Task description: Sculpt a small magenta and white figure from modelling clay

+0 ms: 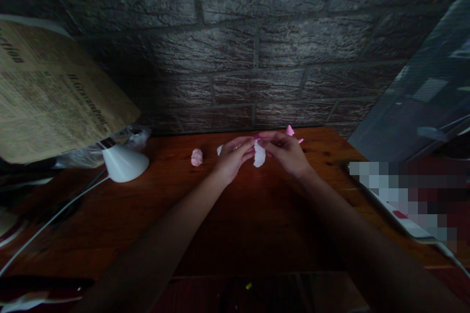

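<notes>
Over the far part of the wooden table, my left hand (235, 152) and my right hand (284, 150) meet with fingers pinched together. Between them hangs a soft white piece (259, 155) with a ragged edge, clay-like in look, and both sets of fingertips close on it. A small magenta bit (256, 137) shows at the fingertips; its kind is unclear. Left of my hands lies a pale pink lump (197, 157). Another white bit (219, 150) is partly hidden behind my left hand. Behind my right hand a bright pink pointed piece (290, 130) shows in part.
A lamp with a newsprint shade (62, 88) and white base (127, 164) stands left, its cord crossing the wooden table (257, 234). Clear plastic (84, 155) lies behind it. A stone-patterned wall (227, 44) closes the back. A white-edged device (411, 227), partly pixelated, lies right.
</notes>
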Tool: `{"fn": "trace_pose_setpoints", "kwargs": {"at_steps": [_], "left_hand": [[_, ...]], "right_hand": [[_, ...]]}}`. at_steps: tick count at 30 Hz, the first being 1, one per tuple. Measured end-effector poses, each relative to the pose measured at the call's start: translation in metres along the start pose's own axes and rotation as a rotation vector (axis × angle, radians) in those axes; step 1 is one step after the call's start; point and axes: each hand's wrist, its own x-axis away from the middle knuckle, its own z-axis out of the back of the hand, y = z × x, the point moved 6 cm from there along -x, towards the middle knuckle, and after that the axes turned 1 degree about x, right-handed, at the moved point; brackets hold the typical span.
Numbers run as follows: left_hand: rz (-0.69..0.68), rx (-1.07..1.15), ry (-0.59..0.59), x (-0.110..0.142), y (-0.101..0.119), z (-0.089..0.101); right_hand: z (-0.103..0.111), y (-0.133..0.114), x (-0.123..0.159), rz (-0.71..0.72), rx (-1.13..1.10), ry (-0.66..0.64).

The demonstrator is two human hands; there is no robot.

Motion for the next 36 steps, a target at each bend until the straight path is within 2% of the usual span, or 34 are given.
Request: {"fn": "trace_pose_setpoints", "kwargs": {"at_steps": [11, 25, 31, 36], "left_hand": [[-0.001, 0.033, -0.015, -0.002, -0.002, 0.002], [0.016, 0.074, -0.039, -0.002, -0.002, 0.001], [0.014, 0.033, -0.032, -0.001, -0.001, 0.001], [-0.02, -0.02, -0.035, 0.001, 0.002, 0.0]], "right_hand": [[0.0, 0.004, 0.0, -0.029, -0.01, 0.005], [0.0, -0.002, 0.001, 0.026, -0.033, 0.03], [-0.005, -0.011, 0.003, 0.043, 0.088, -0.028], [-0.005, -0.018, 0.005, 0.091, 0.195, -0.003]]}}
